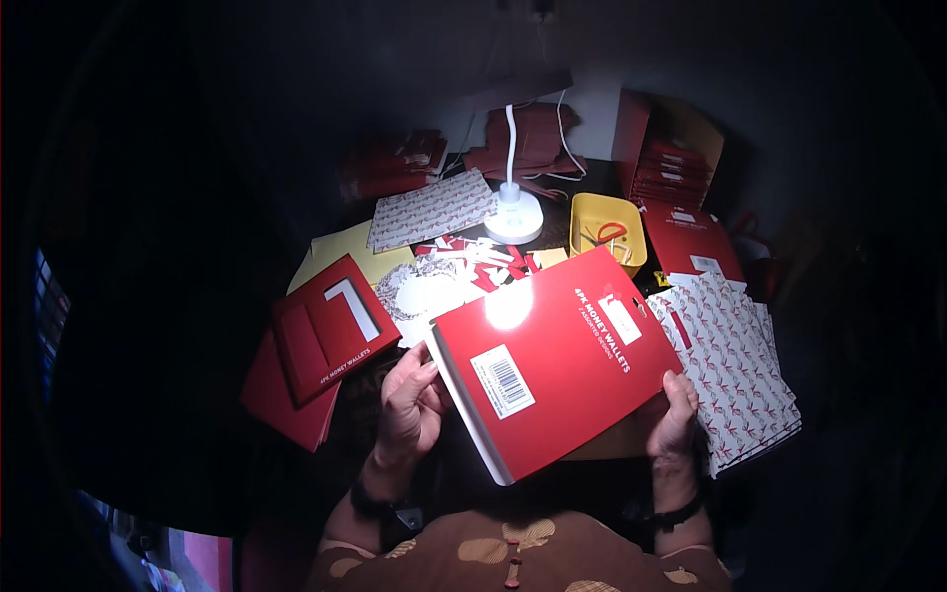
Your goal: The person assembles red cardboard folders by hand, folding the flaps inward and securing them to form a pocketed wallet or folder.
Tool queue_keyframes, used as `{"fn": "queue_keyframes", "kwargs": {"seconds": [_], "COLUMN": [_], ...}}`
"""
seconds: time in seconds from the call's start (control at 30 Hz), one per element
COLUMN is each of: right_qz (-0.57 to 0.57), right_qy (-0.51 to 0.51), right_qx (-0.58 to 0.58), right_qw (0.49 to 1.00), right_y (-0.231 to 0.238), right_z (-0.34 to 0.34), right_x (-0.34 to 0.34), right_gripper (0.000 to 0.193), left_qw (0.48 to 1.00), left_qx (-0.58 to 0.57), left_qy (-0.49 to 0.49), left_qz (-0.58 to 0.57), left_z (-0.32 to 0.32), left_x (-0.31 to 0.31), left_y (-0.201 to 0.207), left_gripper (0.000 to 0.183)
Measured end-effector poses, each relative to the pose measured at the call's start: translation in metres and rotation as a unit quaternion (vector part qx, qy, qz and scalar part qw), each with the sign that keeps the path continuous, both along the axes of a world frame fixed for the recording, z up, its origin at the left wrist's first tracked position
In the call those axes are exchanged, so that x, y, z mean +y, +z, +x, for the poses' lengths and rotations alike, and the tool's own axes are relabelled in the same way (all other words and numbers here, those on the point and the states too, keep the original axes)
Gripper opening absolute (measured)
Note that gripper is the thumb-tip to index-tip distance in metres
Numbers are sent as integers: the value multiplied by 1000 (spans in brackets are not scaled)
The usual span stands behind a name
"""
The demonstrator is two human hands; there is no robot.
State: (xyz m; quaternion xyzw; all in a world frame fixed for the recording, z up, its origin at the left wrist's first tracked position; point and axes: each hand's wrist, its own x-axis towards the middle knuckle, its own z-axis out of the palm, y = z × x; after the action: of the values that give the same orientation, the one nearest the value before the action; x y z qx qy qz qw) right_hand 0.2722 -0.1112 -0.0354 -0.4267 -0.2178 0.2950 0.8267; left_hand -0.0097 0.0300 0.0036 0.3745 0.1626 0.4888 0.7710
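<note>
Between both hands a flat red cardboard pack (567,395) is held tilted above the desk. Its face carries a white barcode label, and a hang hole is cut near its upper right edge. My left hand (411,405) grips the left edge, where a pale side shows. On the right edge, the thumb of my right hand (674,414) presses the face while its other fingers are mostly hidden. Left of my left hand lies a red pack with a white cut-out window (330,326), overlapping red card sheets (286,395). Patterned paper sheets (735,380) are stacked beside my right hand.
A white desk lamp (513,215) stands at the back. Right of it, a yellow tray (646,242) holds scissors (611,232). Red and white paper scraps (483,259) litter the middle. An open carton (631,133) of red packs stands back right; red stacks (395,163) sit back left.
</note>
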Motion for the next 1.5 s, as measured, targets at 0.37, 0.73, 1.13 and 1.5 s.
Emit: {"fn": "queue_keyframes", "kwargs": {"seconds": [0.37,0.73,1.13,1.5], "right_qz": [46,106,-36,-27], "right_qy": [106,141,260,218], "right_qx": [-32,-100,-563,-106], "right_qw": [993,979,783,970], "right_y": [7,0,40,9], "right_z": [-12,18,-16,-38], "right_x": [-18,-48,-42,-15], "right_gripper": [45,65,76,20], "left_qw": [995,983,832,939], "left_qx": [31,101,367,219], "left_qy": [-99,-120,-339,-143], "left_qz": [-1,92,242,222], "left_z": [-8,-39,-50,-30], "left_x": [-5,11,34,63], "left_y": [-19,23,72,36], "left_gripper": [29,33,18,59]}}
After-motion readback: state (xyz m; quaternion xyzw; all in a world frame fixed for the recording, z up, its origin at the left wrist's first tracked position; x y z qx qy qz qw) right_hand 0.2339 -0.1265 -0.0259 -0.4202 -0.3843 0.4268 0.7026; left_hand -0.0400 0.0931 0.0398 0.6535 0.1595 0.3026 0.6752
